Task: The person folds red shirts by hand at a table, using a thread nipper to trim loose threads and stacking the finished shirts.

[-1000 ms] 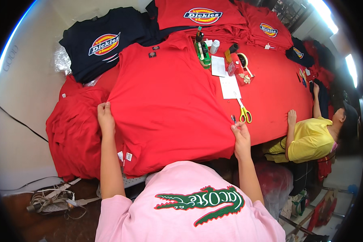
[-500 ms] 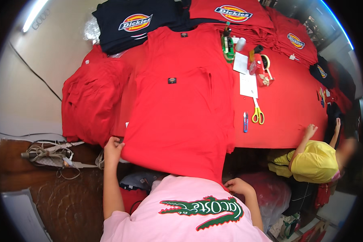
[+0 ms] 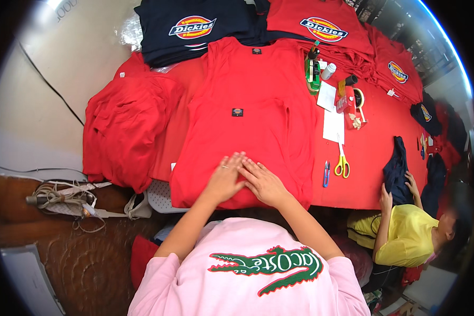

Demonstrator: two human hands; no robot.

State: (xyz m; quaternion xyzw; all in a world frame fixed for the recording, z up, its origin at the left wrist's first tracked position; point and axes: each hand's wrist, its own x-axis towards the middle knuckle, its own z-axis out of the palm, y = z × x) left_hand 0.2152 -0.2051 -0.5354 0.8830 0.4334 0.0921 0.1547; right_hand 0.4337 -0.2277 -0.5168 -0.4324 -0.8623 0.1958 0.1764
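Note:
A red T-shirt (image 3: 210, 142) lies spread in front of me, with a small dark label near its neck and its lower part folded back at the table's front edge. Both palms press flat on the cloth near that fold. My left hand (image 3: 227, 176), with a ring on one finger, and my right hand (image 3: 263, 181) meet at the fingertips. Their fingers are stretched out and grip nothing. Beyond this shirt another red shirt (image 3: 253, 71) shows, also with a neck label.
Left lies a heap of red cloth (image 3: 126, 124). Folded dark shirts (image 3: 158, 26) and red shirts (image 3: 284, 16) are stacked behind. Yellow-handled scissors (image 3: 342, 167), thread snips (image 3: 326, 175), papers (image 3: 333, 126) and a tape dispenser (image 3: 347, 102) sit right. A person in yellow (image 3: 408, 234) handles dark cloth.
Both hands have come from the shirt's lower corners to its middle and opened flat. The hanging hem now lies folded on the table. The person at right now holds dark cloth.

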